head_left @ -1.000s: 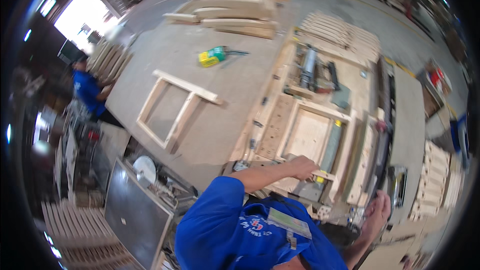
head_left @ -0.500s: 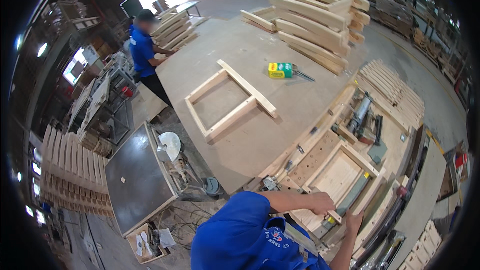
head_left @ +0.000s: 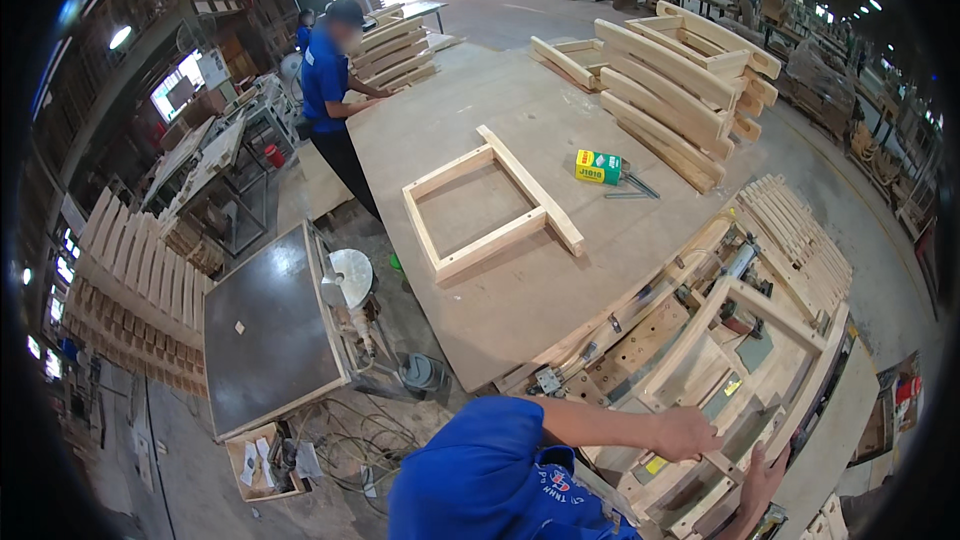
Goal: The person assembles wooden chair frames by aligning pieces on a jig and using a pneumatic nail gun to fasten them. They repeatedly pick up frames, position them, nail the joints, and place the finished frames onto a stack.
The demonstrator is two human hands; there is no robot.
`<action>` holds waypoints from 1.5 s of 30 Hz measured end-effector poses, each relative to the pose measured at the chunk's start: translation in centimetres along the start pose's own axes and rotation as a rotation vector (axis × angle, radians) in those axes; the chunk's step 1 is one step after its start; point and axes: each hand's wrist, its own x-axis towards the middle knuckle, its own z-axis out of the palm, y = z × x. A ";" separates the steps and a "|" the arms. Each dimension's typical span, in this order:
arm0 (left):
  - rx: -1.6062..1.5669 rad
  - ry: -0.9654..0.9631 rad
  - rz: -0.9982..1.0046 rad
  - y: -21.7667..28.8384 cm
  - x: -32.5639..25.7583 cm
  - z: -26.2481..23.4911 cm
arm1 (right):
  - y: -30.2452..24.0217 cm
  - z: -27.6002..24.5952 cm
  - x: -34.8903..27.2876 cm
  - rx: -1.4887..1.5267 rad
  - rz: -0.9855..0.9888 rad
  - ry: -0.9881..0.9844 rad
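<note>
A pale wooden frame (head_left: 776, 314) is tilted above the wooden jig (head_left: 625, 355) at the lower right. My left hand (head_left: 686, 433) is closed on its near end, the fingers curled over the wood. Close by on the right, my right hand (head_left: 762, 483) grips the near right corner, its fingers partly hidden by the wood. On the big table in front lies another wooden frame (head_left: 452, 258), flat, with one rail longer than the others.
A yellow and green box (head_left: 598, 167) lies on the table (head_left: 400, 130) beside metal rods. Stacked frames (head_left: 665, 60) stand at its far right. Slats (head_left: 795, 215) lie beyond the jig. A black-topped saw table (head_left: 265, 320) stands left. A co-worker (head_left: 325, 80) stands at the table's far left.
The wooden frame has come up off the jig and shifted right, with both my hands on it. The whole view has swung a little left.
</note>
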 end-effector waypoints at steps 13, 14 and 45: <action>0.240 0.235 -0.762 -9.6 -18.9 -14.9 | -3.2 2.7 -6.3 0.263 0.215 -0.427; 0.255 0.248 -0.813 -10.7 -20.6 -15.5 | -3.1 3.0 -6.9 0.253 0.256 -0.434; 0.439 0.380 -1.275 -21.8 -32.9 -22.8 | -9.2 10.1 -10.3 0.057 0.364 -0.570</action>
